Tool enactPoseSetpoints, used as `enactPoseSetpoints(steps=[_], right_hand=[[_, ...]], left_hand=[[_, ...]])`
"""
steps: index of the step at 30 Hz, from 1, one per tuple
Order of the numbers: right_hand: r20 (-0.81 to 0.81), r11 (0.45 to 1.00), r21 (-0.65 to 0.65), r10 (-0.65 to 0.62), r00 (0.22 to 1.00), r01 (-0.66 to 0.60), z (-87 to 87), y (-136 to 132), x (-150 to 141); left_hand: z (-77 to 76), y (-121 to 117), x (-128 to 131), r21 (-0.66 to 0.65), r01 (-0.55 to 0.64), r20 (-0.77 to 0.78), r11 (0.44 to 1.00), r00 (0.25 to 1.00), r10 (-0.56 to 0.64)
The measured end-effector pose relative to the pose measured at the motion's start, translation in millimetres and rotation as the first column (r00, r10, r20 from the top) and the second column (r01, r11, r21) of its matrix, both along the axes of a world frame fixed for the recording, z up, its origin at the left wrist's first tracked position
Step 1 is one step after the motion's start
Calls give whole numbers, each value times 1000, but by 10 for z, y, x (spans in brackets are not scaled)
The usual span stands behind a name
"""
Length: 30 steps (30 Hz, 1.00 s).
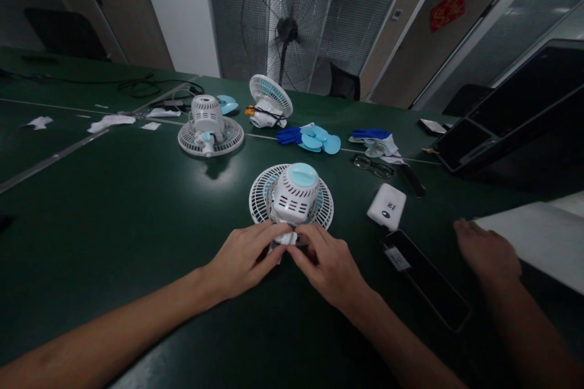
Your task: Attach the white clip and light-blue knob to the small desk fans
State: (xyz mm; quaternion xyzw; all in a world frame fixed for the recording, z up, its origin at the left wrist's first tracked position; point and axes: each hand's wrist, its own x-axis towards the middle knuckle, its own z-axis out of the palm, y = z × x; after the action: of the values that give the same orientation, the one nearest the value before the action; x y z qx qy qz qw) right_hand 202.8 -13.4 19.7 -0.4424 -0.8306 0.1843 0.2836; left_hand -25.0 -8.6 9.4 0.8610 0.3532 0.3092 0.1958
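Note:
A small white fan (pixel 294 199) with a light-blue cap lies face down on its round grille in front of me. At its near side, my left hand (pixel 253 252) and my right hand (pixel 323 258) meet, fingertips pinched around a small white part (pixel 286 238) at the fan's base. Both thumbs press toward each other from below. Exactly what the part is, and how it joins the fan, is hidden by my fingers.
Behind are a second fan (pixel 207 124), a third fan (pixel 270 103), blue blades (pixel 319 138) and gloves (pixel 376 143). To the right lie glasses (pixel 373 166), a white power bank (pixel 387 205) and a phone (pixel 426 279). Another person's hand (pixel 488 249) is by white paper (pixel 538 240).

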Motion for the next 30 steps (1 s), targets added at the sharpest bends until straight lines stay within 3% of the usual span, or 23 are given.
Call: enactPoseSetpoints(steps=[5, 6, 8, 10, 11, 12, 14, 16, 17, 21, 30], right_hand=[[34, 997, 74, 13, 999, -15, -37, 29, -26], [-13, 1000, 25, 10, 1000, -9, -60, 25, -49], [-155, 979, -204, -26, 988, -7, -100, 11, -93], [-258, 883, -468, -101, 961, -33, -111, 0, -109], [-268, 853, -521, -114, 957, -44, -103, -3, -101], [-251, 875, -483, -108, 962, -27, -88, -3, -85], [-150, 970, -243, -39, 988, 1, -43, 2, -38], [-22, 1000, -14, 28, 999, -28, -3, 15, 4], [22, 998, 39, 46, 999, -47, 9, 22, 15], [-10, 999, 45, 17, 1000, -17, 14, 41, 7], [72, 980, 166, 104, 992, -114, 3, 11, 106]], left_hand=[[-31, 5, -5, 0, 3, 11, 1000, 1000, -3], [-31, 4, -5, -12, 7, 11, 1000, 1000, -7], [-21, 3, -2, -27, 11, 5, 1000, 1000, -11], [-8, 2, -1, -29, 9, -2, 1000, 1000, -10], [-4, 3, -1, -27, 8, -7, 1000, 1000, -8], [-2, 3, -2, -22, 7, -10, 1000, 1000, -8], [-7, 3, -4, -9, 3, -10, 1000, 1000, -4], [-14, 2, -6, -3, -5, -11, 1000, 1000, 5], [-17, 0, -7, -5, -5, -13, 1000, 1000, 5], [-11, -5, -2, -9, 4, -16, 1000, 1000, -4], [-27, 2, -11, -10, 8, 8, 1000, 1000, -8]])
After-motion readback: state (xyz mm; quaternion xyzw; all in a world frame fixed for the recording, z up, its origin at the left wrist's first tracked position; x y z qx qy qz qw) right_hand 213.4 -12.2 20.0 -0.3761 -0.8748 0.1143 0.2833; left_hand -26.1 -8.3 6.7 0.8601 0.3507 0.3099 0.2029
